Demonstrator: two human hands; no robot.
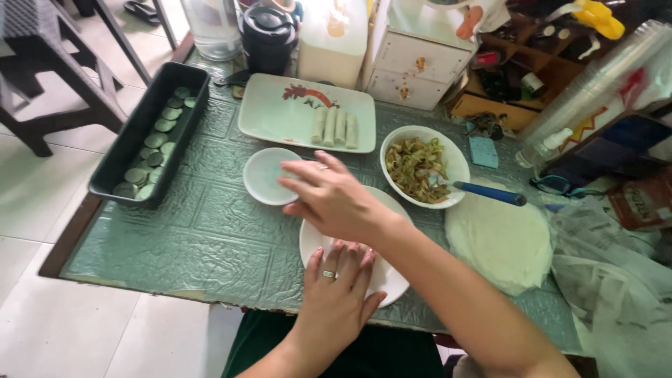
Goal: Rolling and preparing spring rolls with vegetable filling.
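Note:
My right hand [336, 199] reaches across to the left, fingers spread, its fingertips at the rim of a small white bowl [264, 176] that looks to hold clear liquid. It holds nothing. My left hand [336, 287], with a ring on it, lies flat, palm down, on a round white plate [388, 283] at the table's front edge. Whether a thin wrapper lies under that hand I cannot tell.
A stack of pale round wrappers [500, 238] lies at the right. A white bowl of shredded filling [420, 164] holds a blue-handled spoon [490, 192]. Three rolls [334, 126] rest on a rectangular plate [273, 112]. A black tray [157, 136] of green discs stands at the left.

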